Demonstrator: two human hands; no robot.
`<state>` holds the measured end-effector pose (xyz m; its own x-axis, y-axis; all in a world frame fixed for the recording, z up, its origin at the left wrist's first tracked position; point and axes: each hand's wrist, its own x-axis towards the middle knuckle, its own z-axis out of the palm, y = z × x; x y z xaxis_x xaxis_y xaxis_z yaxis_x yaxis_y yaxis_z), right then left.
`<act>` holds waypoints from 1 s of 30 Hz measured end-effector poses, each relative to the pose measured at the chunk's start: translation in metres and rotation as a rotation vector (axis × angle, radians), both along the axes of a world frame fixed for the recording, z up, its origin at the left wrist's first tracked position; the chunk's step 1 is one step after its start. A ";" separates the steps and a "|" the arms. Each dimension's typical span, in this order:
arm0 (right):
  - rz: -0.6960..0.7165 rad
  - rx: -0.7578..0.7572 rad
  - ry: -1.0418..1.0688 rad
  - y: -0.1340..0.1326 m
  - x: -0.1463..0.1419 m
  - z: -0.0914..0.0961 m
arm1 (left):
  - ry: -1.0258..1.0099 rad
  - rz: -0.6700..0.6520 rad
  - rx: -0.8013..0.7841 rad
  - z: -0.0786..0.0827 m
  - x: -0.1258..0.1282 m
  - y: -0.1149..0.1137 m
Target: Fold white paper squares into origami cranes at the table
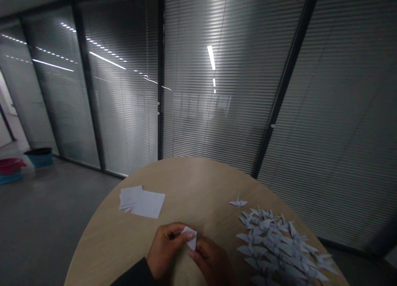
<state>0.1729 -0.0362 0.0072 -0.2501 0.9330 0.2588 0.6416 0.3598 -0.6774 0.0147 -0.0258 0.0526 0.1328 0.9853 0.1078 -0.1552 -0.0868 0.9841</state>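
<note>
My left hand [166, 248] and my right hand [212, 263] meet low over the round wooden table [192, 182]. Both pinch one small folded piece of white paper [190, 237] between fingertips. The paper stands just above the tabletop. A short stack of flat white paper squares [142, 202] lies to the left of my hands. A heap of several folded paper cranes [274, 244] spreads to the right, with one single crane [238, 202] apart at its far edge.
Glass partition walls with closed blinds [217, 91] stand behind the table. On the grey floor at far left sit a blue tub [39, 157] and a red basin [10, 165].
</note>
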 end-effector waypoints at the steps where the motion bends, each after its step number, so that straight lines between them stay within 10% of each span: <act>1: -0.004 0.000 -0.016 0.000 0.000 0.000 | -0.028 0.007 -0.018 0.002 0.000 0.000; 17: -0.107 0.503 0.012 -0.006 0.006 0.013 | -0.207 0.049 -0.173 0.007 -0.001 0.005; 30: -0.013 0.561 0.013 -0.005 0.014 0.011 | -0.211 0.038 -0.142 0.005 -0.001 0.007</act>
